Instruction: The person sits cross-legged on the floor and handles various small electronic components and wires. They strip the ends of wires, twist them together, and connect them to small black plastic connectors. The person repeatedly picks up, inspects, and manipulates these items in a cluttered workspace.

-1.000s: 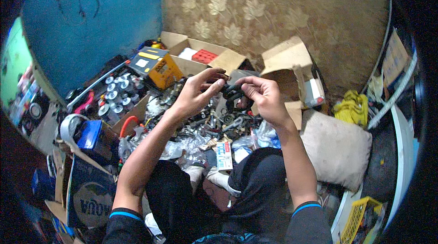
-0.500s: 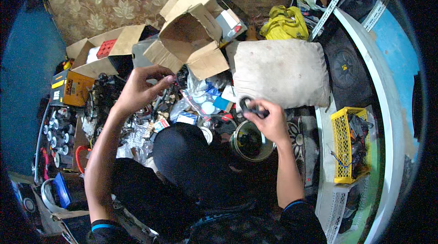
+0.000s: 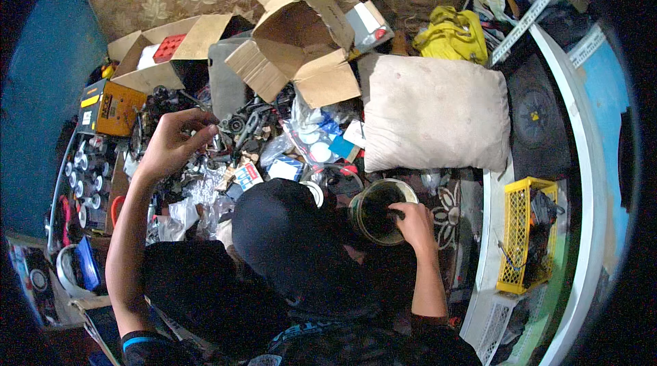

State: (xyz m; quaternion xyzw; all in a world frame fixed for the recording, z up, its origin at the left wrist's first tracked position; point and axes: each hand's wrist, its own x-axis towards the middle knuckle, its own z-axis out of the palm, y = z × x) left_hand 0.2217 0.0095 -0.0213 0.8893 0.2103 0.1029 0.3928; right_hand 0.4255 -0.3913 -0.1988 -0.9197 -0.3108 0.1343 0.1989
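My left hand (image 3: 176,141) is raised over the clutter on the left. Thumb and fingers press together; anything between them is too small to make out. My right hand (image 3: 416,222) is at the right side of a round bucket (image 3: 405,190) with a pale rim, its fingertips reaching just inside. Those fingers are closed, with something dark at their tips that I cannot identify. The bucket's inside is dark and its contents are hard to tell apart. Between my arms, a rounded black cloth shape (image 3: 277,222) hides part of the floor.
Beyond the bucket lies a pale pillow (image 3: 438,113). An open cardboard box (image 3: 327,82) stands over loose metal parts and plastic bags. An orange-and-black box (image 3: 113,109) and several spools (image 3: 85,167) sit at left; a yellow crate (image 3: 514,232) stands at right.
My right hand has moved down and nearer, from above the bucket with a black ring-shaped part to the bucket's side. My left hand has moved left and slightly down. The view has shifted.
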